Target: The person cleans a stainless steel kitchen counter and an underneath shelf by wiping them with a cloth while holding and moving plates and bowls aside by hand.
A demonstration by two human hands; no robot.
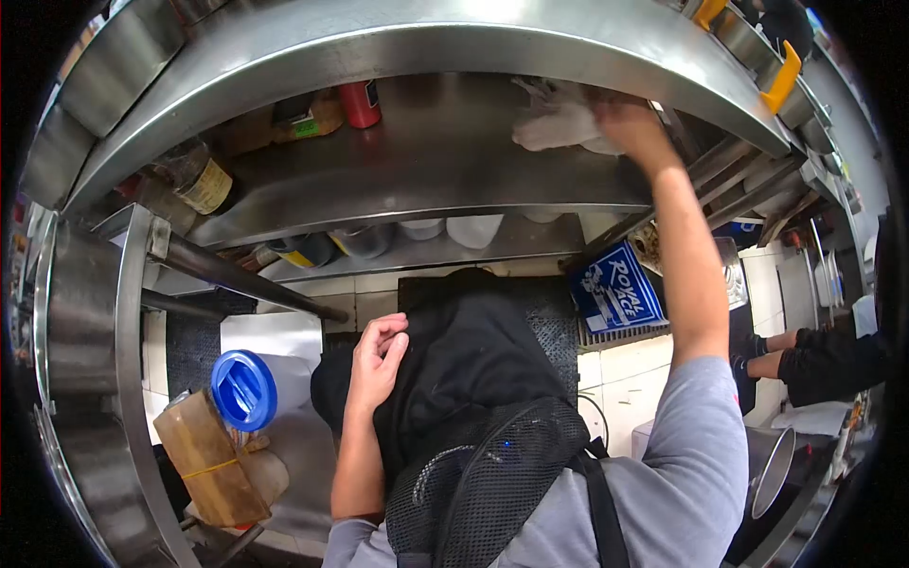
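My right hand [627,128] reaches up to the right end of the steel shelf [426,156], under the counter. It is blurred, and its fingers are closed at a crumpled white bundle [557,128] that looks like cloth or thin plastic; I cannot tell which. My left hand [379,364] hovers over my dark-clothed lap, palm turned inward. Its fingers are loosely bent, the thumb stands apart, and nothing is in it.
On the shelf's left part stand a red can [360,102] and a labelled jar [201,180]. A blue Royal Lace box [615,289] is below right. A blue-lidded container [243,390] and a cardboard piece [210,459] are at left. Another person's legs [805,355] show at right.
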